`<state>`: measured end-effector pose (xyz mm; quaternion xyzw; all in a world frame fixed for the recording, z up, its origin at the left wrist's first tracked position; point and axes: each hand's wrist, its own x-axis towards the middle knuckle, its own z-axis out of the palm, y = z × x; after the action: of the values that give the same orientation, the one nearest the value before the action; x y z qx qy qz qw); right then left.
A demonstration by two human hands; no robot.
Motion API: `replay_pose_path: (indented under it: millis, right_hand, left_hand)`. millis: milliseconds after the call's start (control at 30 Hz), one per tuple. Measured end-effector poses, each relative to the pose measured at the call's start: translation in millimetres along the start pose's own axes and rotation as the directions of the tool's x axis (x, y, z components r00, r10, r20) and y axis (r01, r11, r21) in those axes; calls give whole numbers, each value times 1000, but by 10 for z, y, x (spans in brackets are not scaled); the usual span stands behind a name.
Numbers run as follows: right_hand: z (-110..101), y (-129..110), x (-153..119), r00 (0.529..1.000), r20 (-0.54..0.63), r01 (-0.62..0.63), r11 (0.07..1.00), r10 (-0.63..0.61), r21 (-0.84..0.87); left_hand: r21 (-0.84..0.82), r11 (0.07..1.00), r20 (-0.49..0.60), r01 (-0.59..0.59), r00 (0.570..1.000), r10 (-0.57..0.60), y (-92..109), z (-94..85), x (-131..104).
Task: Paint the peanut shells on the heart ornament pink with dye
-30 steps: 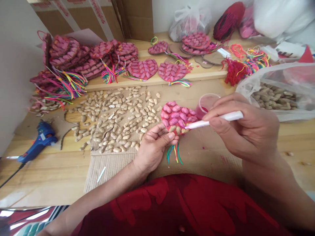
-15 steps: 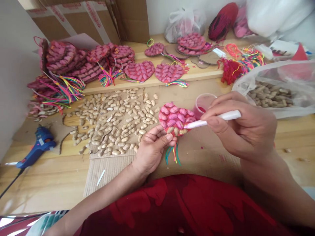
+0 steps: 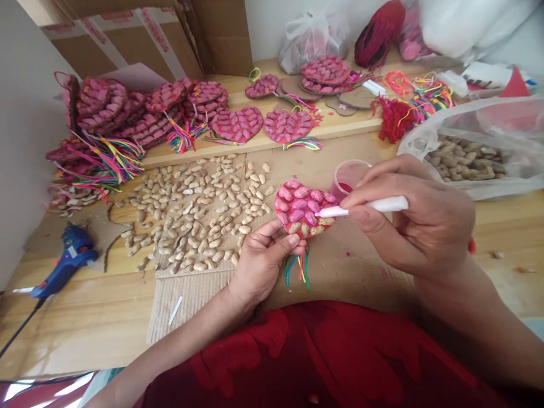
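Observation:
My left hand (image 3: pixel 270 255) pinches the lower edge of a red heart-shaped plaque (image 3: pixel 285 225) covered with peanuts. Most of its peanuts are pink; several along the lower edge are plain tan. Colourful cords (image 3: pixel 298 271) hang below it. In my right hand (image 3: pixel 408 218) is a slim white paint pen or brush (image 3: pixel 376 205), its pink tip touching or very near a pink peanut (image 3: pixel 312 206) on the plaque. Just behind stands a clear plastic cup (image 3: pixel 349 170) with pink paint inside, partly hidden by my right fingers.
Loose peanuts (image 3: pixel 208 221) spread over cardboard on the left. A blue glue gun (image 3: pixel 66 263) lies at far left. Finished pink peanut plaques (image 3: pixel 238 123) line the raised wooden board behind. A plastic bag of peanuts (image 3: pixel 467 158) sits at right, and cardboard boxes (image 3: pixel 127 45) at back left.
The pen's tip has shifted slightly up and left across the plaque, to a pink peanut above the tan ones. My left hand keeps its hold; the whole view has shifted slightly.

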<state>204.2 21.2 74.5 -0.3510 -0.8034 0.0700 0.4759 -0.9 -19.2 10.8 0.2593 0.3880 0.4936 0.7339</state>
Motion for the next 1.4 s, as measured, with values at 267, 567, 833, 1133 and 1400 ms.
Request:
replay_pose_path:
  millis: [267,567,833,1133,1400]
  right_hand:
    - [24,-5,2,989,48,144,986,-140,-79]
    - [0,-57,-7,996,65,71,995,-66,-74]
    - [-3,-37,-20,993,71,107,987,-99,-119]
    - [-3,-44,-15,996,54,82,993,-77,-84]
    - [-6,-41,-13,996,30,86,995,-84,-50]
  left_hand:
    - [-58,998,-44,14,999,-16,45,42,9]
    - [-84,996,-48,-11,999,7,46,29,23]
    - [-87,996,-49,-24,999,20,48,38,21]
    - [-71,997,-44,-27,999,24,37,29,20]
    - [-75,996,-45,-42,998,39,31,24,23]
